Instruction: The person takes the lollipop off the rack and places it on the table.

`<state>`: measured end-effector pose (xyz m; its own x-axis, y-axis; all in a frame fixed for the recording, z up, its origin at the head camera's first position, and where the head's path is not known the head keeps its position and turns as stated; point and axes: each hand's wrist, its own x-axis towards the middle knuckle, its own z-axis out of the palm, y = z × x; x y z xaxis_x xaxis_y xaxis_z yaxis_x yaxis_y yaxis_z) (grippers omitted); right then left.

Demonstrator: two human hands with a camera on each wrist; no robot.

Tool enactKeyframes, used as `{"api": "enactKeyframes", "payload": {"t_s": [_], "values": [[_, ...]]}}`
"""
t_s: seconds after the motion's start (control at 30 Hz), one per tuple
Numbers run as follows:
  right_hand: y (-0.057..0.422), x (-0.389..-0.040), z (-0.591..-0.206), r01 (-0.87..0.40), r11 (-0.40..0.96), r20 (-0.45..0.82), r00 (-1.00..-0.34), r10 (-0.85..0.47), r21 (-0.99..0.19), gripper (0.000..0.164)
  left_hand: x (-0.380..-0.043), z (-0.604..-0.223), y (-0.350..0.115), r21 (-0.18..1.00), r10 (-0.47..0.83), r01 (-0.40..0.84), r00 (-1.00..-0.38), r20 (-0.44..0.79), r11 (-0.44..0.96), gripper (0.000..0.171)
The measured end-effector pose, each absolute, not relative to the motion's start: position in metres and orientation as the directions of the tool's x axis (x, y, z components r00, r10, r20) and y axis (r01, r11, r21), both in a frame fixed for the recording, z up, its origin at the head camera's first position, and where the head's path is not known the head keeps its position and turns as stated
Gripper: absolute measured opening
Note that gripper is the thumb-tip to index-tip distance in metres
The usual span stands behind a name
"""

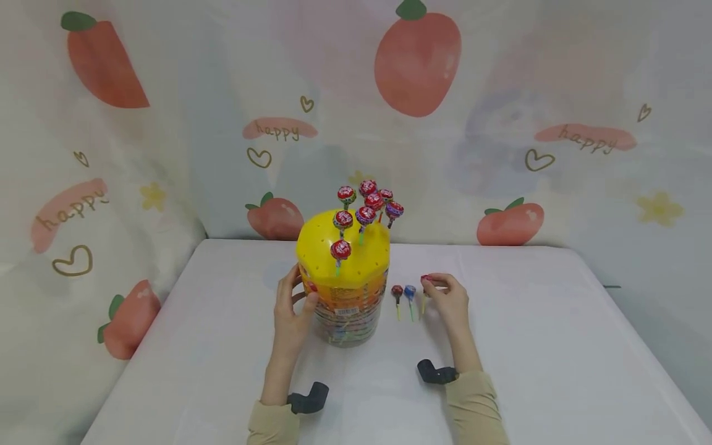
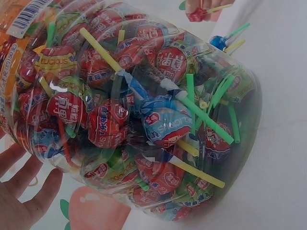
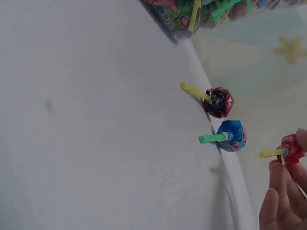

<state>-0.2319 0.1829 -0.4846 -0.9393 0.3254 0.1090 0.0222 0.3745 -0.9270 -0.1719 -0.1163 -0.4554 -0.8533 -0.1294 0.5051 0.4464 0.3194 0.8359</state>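
Note:
A large clear jar point(image 2: 225, 167) full of wrapped lollipops stands on the table under a yellow lid point(image 1: 322, 247). Several lollipops point(image 1: 365, 216) stick upright out of the lid. My left hand point(image 1: 292, 309) rests against the jar's left side, fingers spread and thumb toward the front. In the left wrist view its fingers point(image 2: 29, 191) lie along the jar wall. To the right of the jar, my right hand point(image 1: 449, 303) pinches a lollipop point(image 3: 290, 149) by its red-wrapped head, its yellow stick pointing toward me.
Between the jar and my right hand lie a dark red lollipop point(image 1: 397, 290) with a yellow stick and a blue one point(image 1: 410, 292) with a green stick. The white-covered table point(image 1: 556, 346) meets a fruit-printed cloth backdrop point(image 1: 445, 179) at its far edge.

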Motion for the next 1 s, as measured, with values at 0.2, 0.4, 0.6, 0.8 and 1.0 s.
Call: {"api": "enactKeyframes", "payload": {"t_s": [0.2, 0.4, 0.6, 0.8, 1.0], "values": [[0.189, -0.236, -0.492, 0.085, 0.369, 0.039, -0.948, 0.315, -0.926, 0.027, -0.171, -0.456, -0.115, 0.835, -0.133, 0.445, -0.852, 0.506, 0.324, 0.061], [0.189, -0.238, -0.494, 0.154, 0.441, -0.015, -0.953, 0.301, -0.884, 0.030, -0.171, -0.455, -0.115, 0.837, -0.133, 0.443, -0.854, 0.503, 0.320, 0.061], [0.189, -0.240, -0.499, 0.183, 0.522, -0.029, -0.957, 0.290, -0.833, 0.030, -0.172, -0.454, -0.115, 0.840, -0.136, 0.436, -0.857, 0.497, 0.323, 0.061], [0.188, -0.240, -0.500, 0.171, 0.545, -0.015, -0.960, 0.279, -0.821, 0.028, -0.172, -0.455, -0.115, 0.836, -0.138, 0.434, -0.856, 0.499, 0.335, 0.061], [0.188, -0.239, -0.500, 0.178, 0.551, -0.024, -0.961, 0.276, -0.815, 0.029, -0.172, -0.454, -0.115, 0.833, -0.133, 0.447, -0.851, 0.509, 0.326, 0.060]]}}
